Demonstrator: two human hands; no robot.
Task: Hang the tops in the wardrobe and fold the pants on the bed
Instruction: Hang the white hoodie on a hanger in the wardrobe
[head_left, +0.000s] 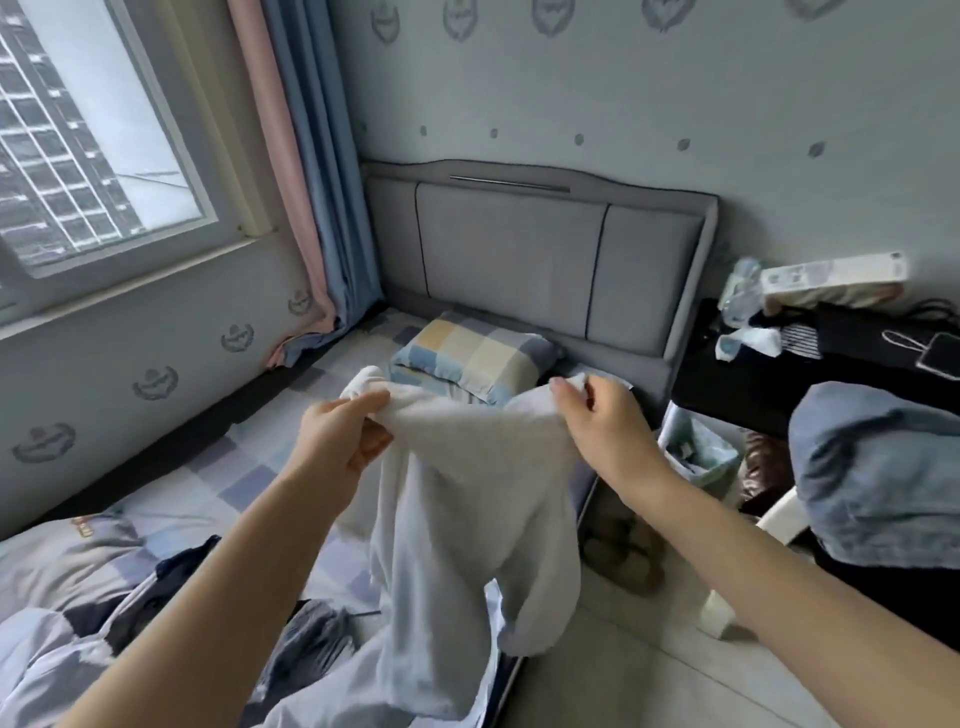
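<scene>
1. Your left hand (337, 441) is pinching one top corner of the white garment (467, 509).
2. Your right hand (602, 415) is pinching the other corner.
3. The garment is hanging over the bed (249, 467) edge.

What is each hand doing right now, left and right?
Left hand: pinching the white fleecy garment at its top edge.
Right hand: pinching the same garment's other top corner.

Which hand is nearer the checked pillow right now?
Right. The right hand pinches the white garment just right of the checked pillow, almost beside it; the left hand grips the garment further down-left.
</scene>
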